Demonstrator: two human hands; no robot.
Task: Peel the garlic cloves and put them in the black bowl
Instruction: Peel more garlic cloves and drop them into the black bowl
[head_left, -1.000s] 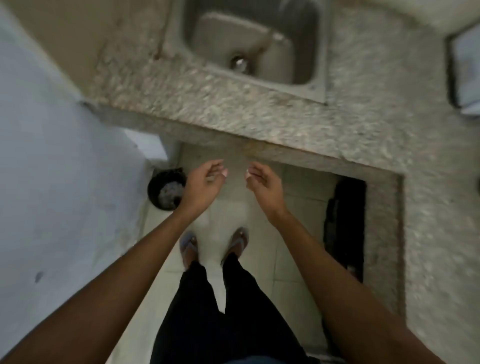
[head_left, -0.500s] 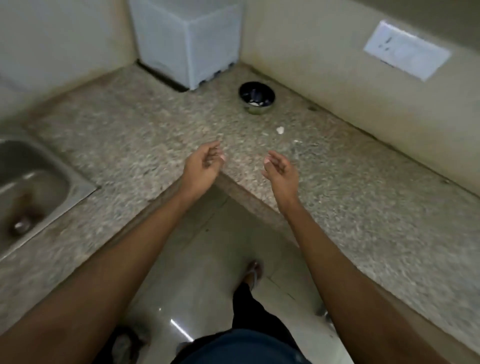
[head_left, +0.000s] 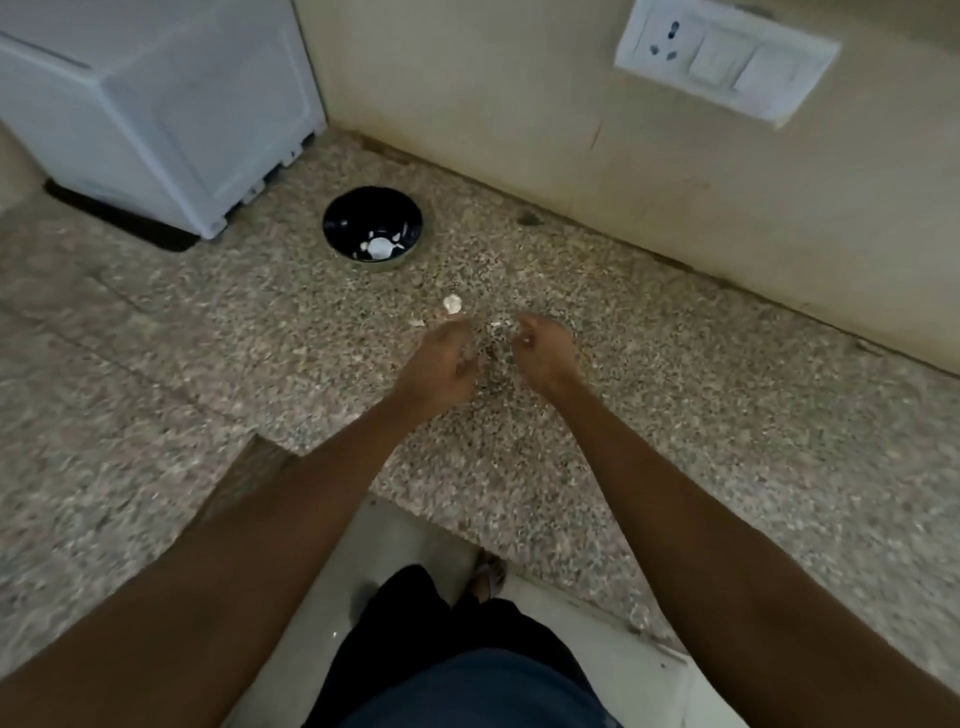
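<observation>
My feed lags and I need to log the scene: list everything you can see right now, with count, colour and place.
black bowl: one, black, on the counter near the corner; white bits inside
garlic clove: one, whitish, on the counter between bowl and hands
peel scraps: a few, whitish, by the hands
counter: one, speckled grey
white appliance: one, back left
wall socket: one, white, on the wall
left hand, right hand: blurred, over the counter

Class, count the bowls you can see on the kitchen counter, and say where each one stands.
1. A single black bowl stands on the speckled counter near the wall corner, beside the white appliance, beyond both hands. No other bowl shows.
</observation>
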